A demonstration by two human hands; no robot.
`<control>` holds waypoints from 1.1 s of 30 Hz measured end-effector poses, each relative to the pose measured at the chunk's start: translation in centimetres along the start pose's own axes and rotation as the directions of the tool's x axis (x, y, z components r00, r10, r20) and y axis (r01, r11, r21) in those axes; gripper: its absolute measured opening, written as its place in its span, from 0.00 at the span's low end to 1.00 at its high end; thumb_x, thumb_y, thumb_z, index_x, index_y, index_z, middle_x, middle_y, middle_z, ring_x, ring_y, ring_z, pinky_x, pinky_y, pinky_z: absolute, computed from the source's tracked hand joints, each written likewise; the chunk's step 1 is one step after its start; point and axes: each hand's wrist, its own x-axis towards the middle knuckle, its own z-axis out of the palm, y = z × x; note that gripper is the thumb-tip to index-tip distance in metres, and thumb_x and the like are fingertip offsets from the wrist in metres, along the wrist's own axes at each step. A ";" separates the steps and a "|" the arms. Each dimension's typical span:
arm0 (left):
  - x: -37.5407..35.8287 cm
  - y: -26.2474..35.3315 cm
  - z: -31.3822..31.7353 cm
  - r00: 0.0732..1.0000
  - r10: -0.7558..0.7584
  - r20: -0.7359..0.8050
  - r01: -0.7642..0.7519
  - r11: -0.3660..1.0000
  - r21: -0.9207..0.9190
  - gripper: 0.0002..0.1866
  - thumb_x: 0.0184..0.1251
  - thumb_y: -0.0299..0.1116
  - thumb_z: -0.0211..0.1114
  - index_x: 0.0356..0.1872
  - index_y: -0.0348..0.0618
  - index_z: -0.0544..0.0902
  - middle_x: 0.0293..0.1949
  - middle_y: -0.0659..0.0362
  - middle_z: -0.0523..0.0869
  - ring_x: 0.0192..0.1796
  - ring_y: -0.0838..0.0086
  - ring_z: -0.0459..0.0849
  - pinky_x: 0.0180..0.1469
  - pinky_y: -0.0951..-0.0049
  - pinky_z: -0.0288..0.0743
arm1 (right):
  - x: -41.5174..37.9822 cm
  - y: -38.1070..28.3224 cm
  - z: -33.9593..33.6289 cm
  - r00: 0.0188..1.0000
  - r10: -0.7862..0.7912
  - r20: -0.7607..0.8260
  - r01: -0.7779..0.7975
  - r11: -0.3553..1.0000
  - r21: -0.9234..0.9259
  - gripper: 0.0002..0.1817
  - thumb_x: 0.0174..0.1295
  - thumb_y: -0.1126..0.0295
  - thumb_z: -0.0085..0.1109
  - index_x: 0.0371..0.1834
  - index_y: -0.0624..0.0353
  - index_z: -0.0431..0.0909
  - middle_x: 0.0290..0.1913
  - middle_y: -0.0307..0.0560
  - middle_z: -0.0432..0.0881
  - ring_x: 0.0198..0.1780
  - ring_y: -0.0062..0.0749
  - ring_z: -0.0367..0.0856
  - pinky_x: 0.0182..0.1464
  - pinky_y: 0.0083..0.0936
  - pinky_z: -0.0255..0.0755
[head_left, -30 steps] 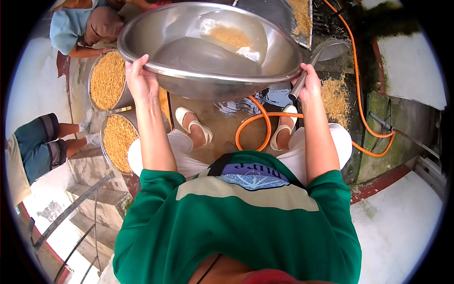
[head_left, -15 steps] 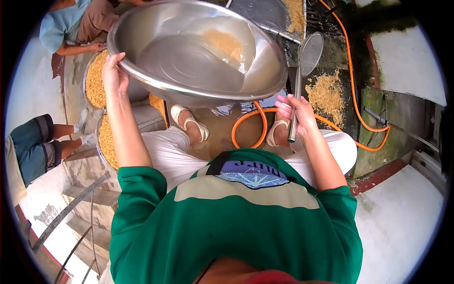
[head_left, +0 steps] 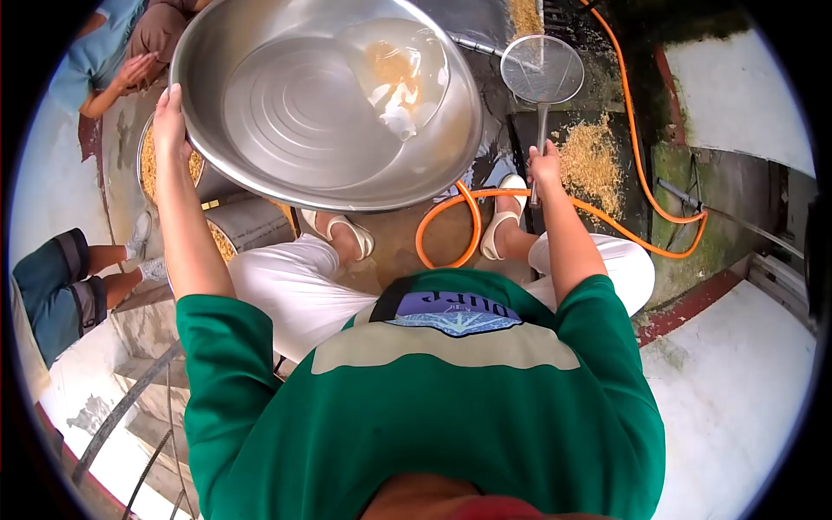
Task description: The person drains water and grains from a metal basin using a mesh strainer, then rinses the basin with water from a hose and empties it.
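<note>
A large steel basin (head_left: 303, 165) tilts in front of me, and my left hand (head_left: 170, 126) grips its left rim. Cloudy water with yellowish grain bits (head_left: 392, 65) has pooled at the basin's far right side. My right hand (head_left: 544, 166) is closed around the handle of a round mesh skimmer (head_left: 542, 69), which points away from me, beside the basin. The skimmer's mesh looks bare. How the basin's far side is supported cannot be seen.
Orange hose (head_left: 475, 230) loops on the wet floor between my feet and runs right. A heap of husks (head_left: 591, 165) lies right of the skimmer. Grain-filled metal containers (head_left: 149, 165) stand at left. A person (head_left: 130, 69) crouches upper left; another's legs (head_left: 91, 269) show left.
The basin has shifted left and tipped more, its water gathering to the right. My right hand has closed around the skimmer handle and raised it, mesh now facing me. The crouching person's hand left the container.
</note>
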 end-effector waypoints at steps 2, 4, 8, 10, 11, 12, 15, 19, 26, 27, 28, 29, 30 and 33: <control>0.8 0.4 -0.5 0.999 -0.037 0.040 0.036 0.999 0.024 0.17 0.69 0.37 0.50 0.53 0.38 0.71 0.45 0.56 0.80 0.44 0.72 0.80 0.44 0.71 0.76 | 2.9 4.0 2.7 0.992 -0.072 -0.105 0.039 0.957 -0.288 0.23 0.61 0.63 0.48 0.61 0.54 0.63 0.38 0.53 0.79 0.33 0.42 0.79 0.37 0.32 0.72; 2.1 0.4 -1.6 0.991 -0.048 0.124 0.044 0.998 0.037 0.18 0.68 0.37 0.51 0.54 0.38 0.70 0.45 0.55 0.80 0.44 0.70 0.80 0.44 0.71 0.77 | 2.5 4.3 4.7 0.987 -0.116 -0.108 0.082 0.956 -0.280 0.25 0.62 0.61 0.46 0.63 0.53 0.61 0.47 0.59 0.77 0.47 0.49 0.77 0.50 0.34 0.68; 3.4 0.8 -1.3 1.000 -0.011 0.025 0.008 0.992 0.122 0.20 0.68 0.38 0.51 0.57 0.39 0.70 0.49 0.56 0.78 0.46 0.72 0.79 0.45 0.72 0.77 | 2.7 5.4 7.7 0.993 -0.116 -0.004 0.111 0.957 -0.269 0.25 0.62 0.61 0.46 0.62 0.54 0.63 0.49 0.59 0.76 0.49 0.51 0.75 0.52 0.35 0.67; 4.2 1.3 -1.0 0.999 0.017 0.033 -0.022 0.985 0.168 0.21 0.68 0.38 0.51 0.57 0.39 0.69 0.49 0.56 0.78 0.46 0.72 0.79 0.44 0.73 0.76 | 3.2 6.2 8.9 0.989 -0.145 0.033 0.149 0.956 -0.252 0.25 0.62 0.61 0.47 0.63 0.54 0.62 0.42 0.56 0.78 0.41 0.46 0.77 0.46 0.34 0.69; 4.6 1.4 -0.9 0.998 0.049 0.042 -0.057 0.976 0.212 0.21 0.68 0.38 0.51 0.58 0.39 0.69 0.49 0.57 0.78 0.45 0.73 0.79 0.44 0.74 0.76 | 3.4 6.7 9.5 0.987 -0.150 0.050 0.157 0.961 -0.228 0.25 0.62 0.61 0.47 0.63 0.54 0.62 0.39 0.55 0.79 0.37 0.43 0.78 0.43 0.33 0.70; 5.1 1.5 -0.8 0.998 0.037 0.045 -0.045 0.978 0.205 0.21 0.67 0.38 0.51 0.58 0.39 0.68 0.50 0.57 0.78 0.46 0.74 0.79 0.45 0.75 0.75 | 3.3 6.8 9.8 0.988 -0.143 0.063 0.153 0.967 -0.203 0.25 0.62 0.61 0.47 0.63 0.53 0.62 0.36 0.54 0.80 0.34 0.40 0.79 0.40 0.32 0.72; 6.2 2.0 -0.4 0.994 0.017 0.105 -0.040 0.974 0.222 0.21 0.67 0.38 0.52 0.58 0.39 0.69 0.49 0.57 0.78 0.47 0.74 0.79 0.46 0.75 0.75 | 1.0 4.9 10.2 0.994 -0.004 0.113 0.018 0.992 -0.123 0.25 0.63 0.62 0.47 0.64 0.53 0.61 0.29 0.49 0.79 0.24 0.31 0.75 0.31 0.28 0.71; 6.3 3.2 1.3 0.994 0.038 0.104 -0.056 0.984 0.171 0.20 0.66 0.37 0.54 0.57 0.38 0.71 0.48 0.57 0.79 0.45 0.75 0.80 0.46 0.77 0.74 | 0.8 5.3 11.0 0.986 0.033 0.162 -0.031 0.999 -0.017 0.26 0.64 0.62 0.47 0.65 0.54 0.59 0.24 0.44 0.76 0.18 0.27 0.70 0.21 0.25 0.67; 3.8 7.8 7.9 0.990 0.069 0.122 -0.101 0.954 0.283 0.19 0.65 0.35 0.54 0.55 0.38 0.72 0.46 0.56 0.81 0.46 0.75 0.80 0.46 0.77 0.74 | 3.8 10.5 12.6 0.984 -0.046 0.174 0.029 0.994 0.102 0.27 0.66 0.62 0.44 0.68 0.46 0.52 0.19 0.36 0.65 0.12 0.22 0.60 0.11 0.22 0.57; 3.5 8.5 8.9 0.988 0.076 0.134 -0.112 0.949 0.294 0.19 0.65 0.35 0.54 0.55 0.38 0.72 0.46 0.56 0.81 0.46 0.75 0.80 0.46 0.77 0.74 | 3.6 10.0 12.3 0.984 -0.042 0.171 0.021 0.993 0.120 0.27 0.66 0.62 0.44 0.68 0.46 0.52 0.19 0.36 0.65 0.12 0.22 0.60 0.11 0.22 0.57; 2.8 9.3 10.0 0.986 0.098 0.137 -0.136 0.943 0.304 0.19 0.65 0.35 0.54 0.55 0.38 0.72 0.46 0.56 0.81 0.46 0.75 0.80 0.46 0.77 0.74 | 3.4 9.2 11.7 0.985 -0.019 0.171 0.013 0.999 0.039 0.25 0.65 0.61 0.44 0.66 0.51 0.57 0.24 0.45 0.72 0.15 0.28 0.67 0.18 0.26 0.63; 2.3 10.1 10.8 0.983 0.119 0.138 -0.157 0.937 0.311 0.19 0.65 0.35 0.54 0.55 0.38 0.72 0.46 0.56 0.81 0.45 0.74 0.80 0.46 0.77 0.74 | 3.0 8.5 11.1 0.985 0.002 0.170 0.006 0.999 -0.045 0.25 0.65 0.61 0.44 0.63 0.57 0.61 0.30 0.53 0.80 0.19 0.34 0.74 0.24 0.30 0.69; 3.0 10.8 11.2 0.963 0.126 0.237 -0.189 0.945 0.267 0.19 0.64 0.35 0.56 0.53 0.37 0.74 0.45 0.56 0.81 0.44 0.74 0.80 0.45 0.77 0.74 | 3.1 8.3 10.9 0.985 0.007 0.171 0.004 0.998 -0.067 0.25 0.64 0.60 0.43 0.63 0.55 0.61 0.29 0.54 0.79 0.19 0.36 0.75 0.25 0.31 0.70; 3.4 13.9 14.0 0.934 0.067 0.350 -0.207 0.901 0.381 0.21 0.65 0.37 0.55 0.57 0.39 0.71 0.47 0.58 0.80 0.46 0.77 0.80 0.45 0.81 0.74 | 2.7 8.0 10.6 0.978 0.069 0.194 -0.072 0.997 0.008 0.25 0.64 0.60 0.44 0.63 0.55 0.61 0.29 0.54 0.79 0.19 0.37 0.76 0.26 0.31 0.71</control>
